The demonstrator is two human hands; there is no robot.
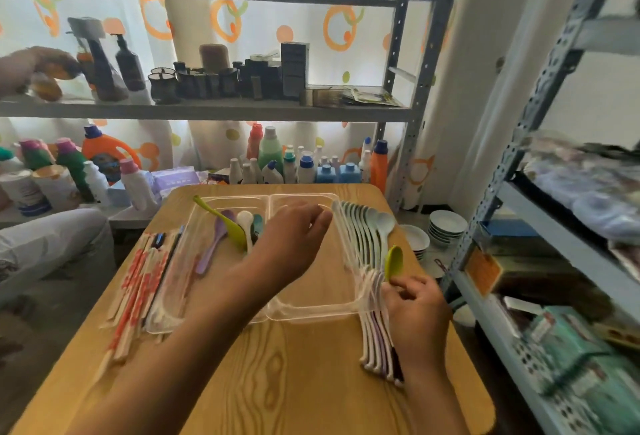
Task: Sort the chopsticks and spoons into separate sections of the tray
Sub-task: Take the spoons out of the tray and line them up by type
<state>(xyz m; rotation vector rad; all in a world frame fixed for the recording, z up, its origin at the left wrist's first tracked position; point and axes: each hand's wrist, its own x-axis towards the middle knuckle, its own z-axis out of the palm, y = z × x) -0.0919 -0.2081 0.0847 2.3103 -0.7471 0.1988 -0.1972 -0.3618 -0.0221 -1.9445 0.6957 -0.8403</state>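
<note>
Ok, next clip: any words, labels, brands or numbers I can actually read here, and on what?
None can be read.
Chopstick wrappers: red print, blurred.
Orange tag on the right-hand rack: too blurred.
Purple packet behind the table: print too small.
Bottles: labels illegible.

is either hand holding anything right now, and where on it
The right hand pinches a green spoon at its handle, bowl pointing up. The left hand holds nothing, its fingers relaxed over the tray.

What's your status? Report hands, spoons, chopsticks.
Right hand pinches green spoon beside the spoon row. Left hand open over clear tray. Four spoons in left section. Chopsticks outside tray.
</note>
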